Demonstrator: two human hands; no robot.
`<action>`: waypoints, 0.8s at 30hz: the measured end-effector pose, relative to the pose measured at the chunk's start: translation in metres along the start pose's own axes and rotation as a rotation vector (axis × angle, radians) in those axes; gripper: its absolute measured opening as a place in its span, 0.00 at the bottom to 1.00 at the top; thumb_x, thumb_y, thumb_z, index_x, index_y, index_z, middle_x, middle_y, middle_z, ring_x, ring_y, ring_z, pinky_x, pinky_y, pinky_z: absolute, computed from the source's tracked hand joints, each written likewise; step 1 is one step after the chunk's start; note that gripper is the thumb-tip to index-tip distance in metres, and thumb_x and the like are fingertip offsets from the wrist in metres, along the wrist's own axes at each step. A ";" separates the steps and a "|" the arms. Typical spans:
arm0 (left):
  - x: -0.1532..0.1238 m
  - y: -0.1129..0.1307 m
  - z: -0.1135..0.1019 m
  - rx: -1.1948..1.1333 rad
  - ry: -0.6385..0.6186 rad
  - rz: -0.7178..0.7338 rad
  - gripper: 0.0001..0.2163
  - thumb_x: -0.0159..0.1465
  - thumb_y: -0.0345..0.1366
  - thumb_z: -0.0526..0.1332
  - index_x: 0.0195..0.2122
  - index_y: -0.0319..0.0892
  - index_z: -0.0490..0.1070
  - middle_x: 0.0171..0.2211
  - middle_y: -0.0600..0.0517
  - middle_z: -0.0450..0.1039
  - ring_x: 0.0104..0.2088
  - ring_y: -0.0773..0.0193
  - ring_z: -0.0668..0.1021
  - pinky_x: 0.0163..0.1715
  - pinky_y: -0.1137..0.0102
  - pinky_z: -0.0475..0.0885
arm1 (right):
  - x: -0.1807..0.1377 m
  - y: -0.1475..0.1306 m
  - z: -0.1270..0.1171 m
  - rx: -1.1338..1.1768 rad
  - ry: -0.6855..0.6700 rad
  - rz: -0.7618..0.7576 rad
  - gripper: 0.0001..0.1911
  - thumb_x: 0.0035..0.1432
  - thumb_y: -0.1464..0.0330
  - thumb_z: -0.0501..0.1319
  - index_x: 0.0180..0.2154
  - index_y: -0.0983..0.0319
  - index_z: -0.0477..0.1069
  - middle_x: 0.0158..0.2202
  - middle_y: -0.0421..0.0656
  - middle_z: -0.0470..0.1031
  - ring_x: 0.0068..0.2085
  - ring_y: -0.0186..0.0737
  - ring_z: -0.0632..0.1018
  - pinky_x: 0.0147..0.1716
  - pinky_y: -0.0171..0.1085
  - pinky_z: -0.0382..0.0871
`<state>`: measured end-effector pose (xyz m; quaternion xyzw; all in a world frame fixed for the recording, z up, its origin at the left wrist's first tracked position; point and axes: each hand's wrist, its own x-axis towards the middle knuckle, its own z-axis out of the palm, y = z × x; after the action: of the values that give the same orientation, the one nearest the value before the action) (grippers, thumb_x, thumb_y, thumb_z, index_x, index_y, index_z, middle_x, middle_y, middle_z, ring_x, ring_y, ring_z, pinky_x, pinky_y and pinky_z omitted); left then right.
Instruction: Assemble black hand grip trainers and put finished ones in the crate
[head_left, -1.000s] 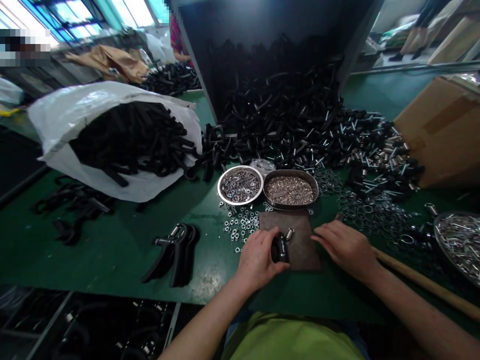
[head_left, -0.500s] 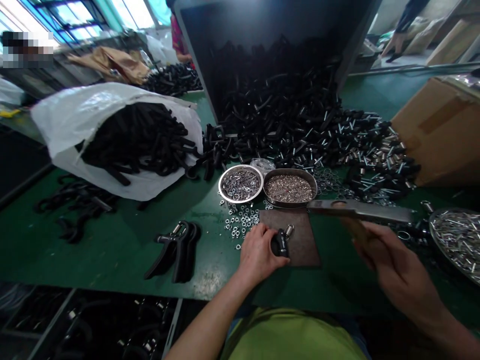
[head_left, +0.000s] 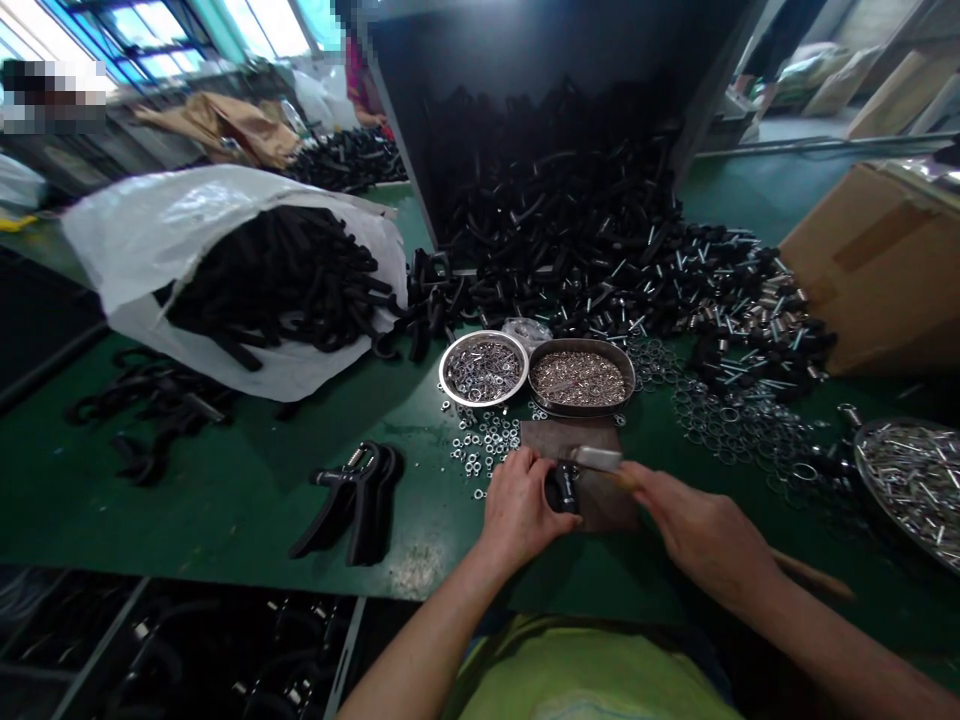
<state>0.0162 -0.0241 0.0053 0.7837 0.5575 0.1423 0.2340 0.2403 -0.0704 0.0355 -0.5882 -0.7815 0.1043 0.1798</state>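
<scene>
My left hand is closed around a small black part and holds it down on a brown plate at the near edge of the green table. My right hand grips the wooden handle of a flat metal tool. The tool's metal head lies right over the black part, at my left fingertips. Loose nuts lie scattered just beyond my left hand.
Two metal bowls of small hardware stand behind the plate. A heap of black parts fills the back. There is a white sack at left, a cardboard box at right, a tray of pins at far right, and assembled black grips at near left.
My right hand lifted the metal tool up off the table, then brought it down onto the black part. My left hand stayed on the part.
</scene>
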 end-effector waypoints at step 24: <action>0.073 -0.096 -0.101 -0.037 0.305 -0.197 0.11 0.63 0.33 0.54 0.44 0.43 0.72 0.44 0.48 0.71 0.44 0.61 0.72 0.46 0.68 0.65 | 0.044 -0.002 0.047 -0.097 0.045 -0.130 0.14 0.62 0.63 0.49 0.38 0.56 0.72 0.33 0.41 0.76 0.28 0.41 0.79 0.22 0.37 0.71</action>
<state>-0.0859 0.0913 0.0380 0.6903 0.6577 0.2464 0.1739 0.2095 -0.0267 0.0003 -0.5464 -0.8180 0.0413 0.1751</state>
